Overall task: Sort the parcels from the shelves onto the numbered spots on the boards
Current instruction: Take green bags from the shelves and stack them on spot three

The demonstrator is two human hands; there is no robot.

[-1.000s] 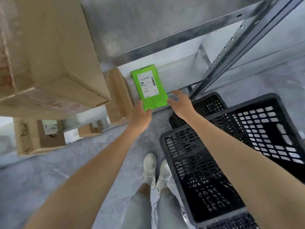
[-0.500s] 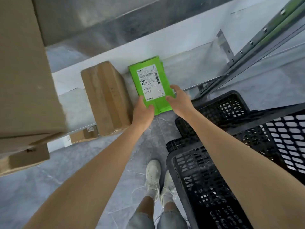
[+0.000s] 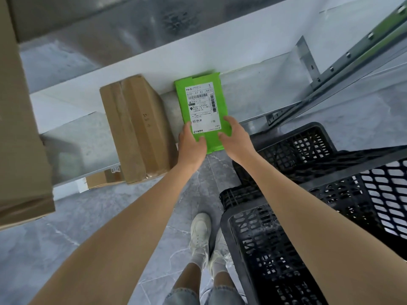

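It was a parcel warehouse: a steel shelf (image 3: 253,100) carried a taped cardboard box (image 3: 134,128) and a green parcel (image 3: 202,106) with a shipping label, and black plastic crates (image 3: 286,249) stood on the grey floor (image 3: 88,227).

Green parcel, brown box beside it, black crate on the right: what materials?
The green parcel: likely a plastic mailer bag, slightly glossy, with a fold at the far end and a white paper label. The brown box: matte cardboard, taped seam showing sheen. The black crate: moulded plastic by its look, lattice walls, dull finish.
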